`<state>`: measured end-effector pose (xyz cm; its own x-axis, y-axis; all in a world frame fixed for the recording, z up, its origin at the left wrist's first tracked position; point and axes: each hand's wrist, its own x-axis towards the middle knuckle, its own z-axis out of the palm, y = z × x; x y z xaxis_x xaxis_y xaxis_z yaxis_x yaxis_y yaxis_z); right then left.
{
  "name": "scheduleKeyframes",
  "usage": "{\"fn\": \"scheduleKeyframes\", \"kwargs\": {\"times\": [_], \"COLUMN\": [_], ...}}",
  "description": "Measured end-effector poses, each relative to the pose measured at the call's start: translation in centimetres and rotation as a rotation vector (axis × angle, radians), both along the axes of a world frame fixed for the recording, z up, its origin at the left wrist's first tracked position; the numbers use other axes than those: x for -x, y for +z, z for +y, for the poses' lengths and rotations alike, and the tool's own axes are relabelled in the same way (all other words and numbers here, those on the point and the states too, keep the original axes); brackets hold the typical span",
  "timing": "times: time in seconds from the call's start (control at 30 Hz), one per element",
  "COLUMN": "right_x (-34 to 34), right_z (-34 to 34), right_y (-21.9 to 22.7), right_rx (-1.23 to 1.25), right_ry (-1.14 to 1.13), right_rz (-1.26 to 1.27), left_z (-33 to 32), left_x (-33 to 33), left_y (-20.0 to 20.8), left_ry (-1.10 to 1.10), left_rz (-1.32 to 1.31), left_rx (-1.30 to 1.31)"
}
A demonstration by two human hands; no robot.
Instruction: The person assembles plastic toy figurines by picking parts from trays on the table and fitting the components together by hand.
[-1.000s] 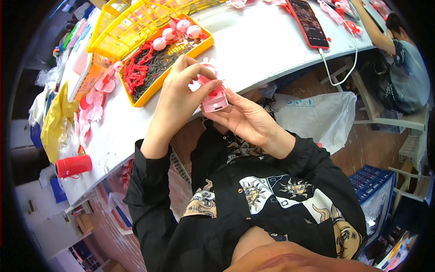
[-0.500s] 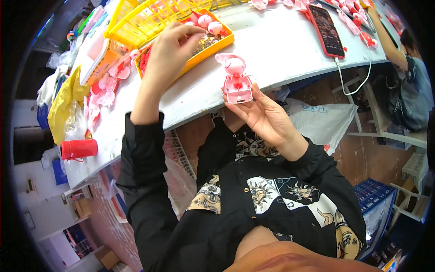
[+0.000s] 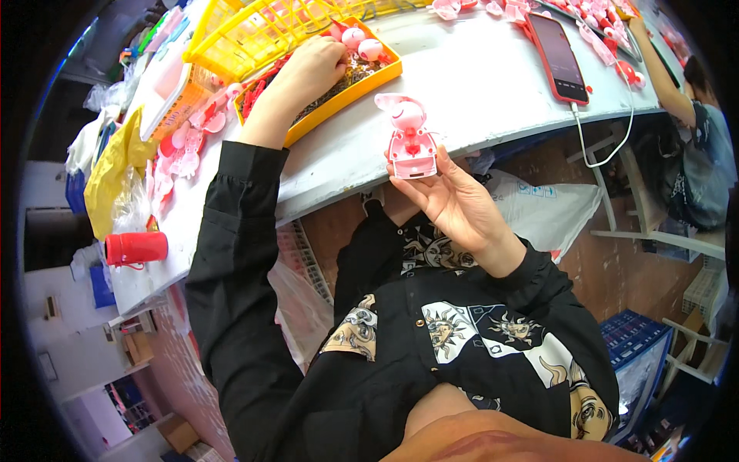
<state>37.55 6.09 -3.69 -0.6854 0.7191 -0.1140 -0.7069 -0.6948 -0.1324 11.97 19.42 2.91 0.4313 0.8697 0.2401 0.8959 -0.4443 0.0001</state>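
Observation:
Upright between the thumb and fingers of my right hand (image 3: 466,212) is a pink plastic toy figure (image 3: 412,138), held above the table's front edge. It has a rounded head and a hollow-looking body with red bits inside. My left hand (image 3: 312,71) is down in a shallow yellow tray (image 3: 339,95), its fingers curled together over small metal parts (image 3: 356,71). What its fingertips hold, if anything, is hidden. Pinkish-white round pieces (image 3: 370,50) lie at the tray's right end and red parts (image 3: 258,88) at its left.
Behind the tray stands a yellow plastic basket (image 3: 254,38). Pink toy parts (image 3: 185,150) and a red cylinder (image 3: 137,249) lie on the white table (image 3: 477,92) at left. A phone (image 3: 556,58) with a white cable (image 3: 581,138) lies at right, near another person's arm (image 3: 662,73).
My left hand has moved from above the tray down into it, farther away, and its fingers have curled in. My right hand and the toy figure have shifted slightly right.

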Motion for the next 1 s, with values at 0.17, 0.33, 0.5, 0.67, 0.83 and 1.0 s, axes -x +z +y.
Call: {"fn": "scheduleKeyframes", "kwargs": {"times": [0.17, 0.33, 0.5, 0.67, 0.83, 1.0], "right_x": [0.0, 0.1, -0.1, 0.4, 0.6, 0.7], "right_z": [-0.3, -0.7, -0.6, -1.0, -1.4, -2.1], "right_y": [0.4, 0.4, -0.2, -0.2, 0.1, 0.6], "right_rx": [-0.021, -0.034, -0.01, -0.026, 0.003, -0.021], "right_ry": [-0.001, -0.003, -0.024, 0.043, 0.111, 0.202], "right_rz": [-0.024, -0.035, -0.02, -0.001, -0.01, -0.024], "left_z": [0.5, -0.4, -5.4, -12.9, -16.6, -18.9], "left_x": [-0.3, 0.1, -1.8, -5.3, -5.2, -4.9], "left_y": [0.8, 2.6, 4.6, 2.9, -1.3, -2.9], "left_ry": [-0.055, 0.053, 0.103, -0.022, -0.079, -0.002], "left_rz": [0.203, -0.058, -0.52, -1.101, -1.132, -1.069], "left_rx": [-0.054, 0.026, -0.023, 0.062, -0.108, -0.14]}}
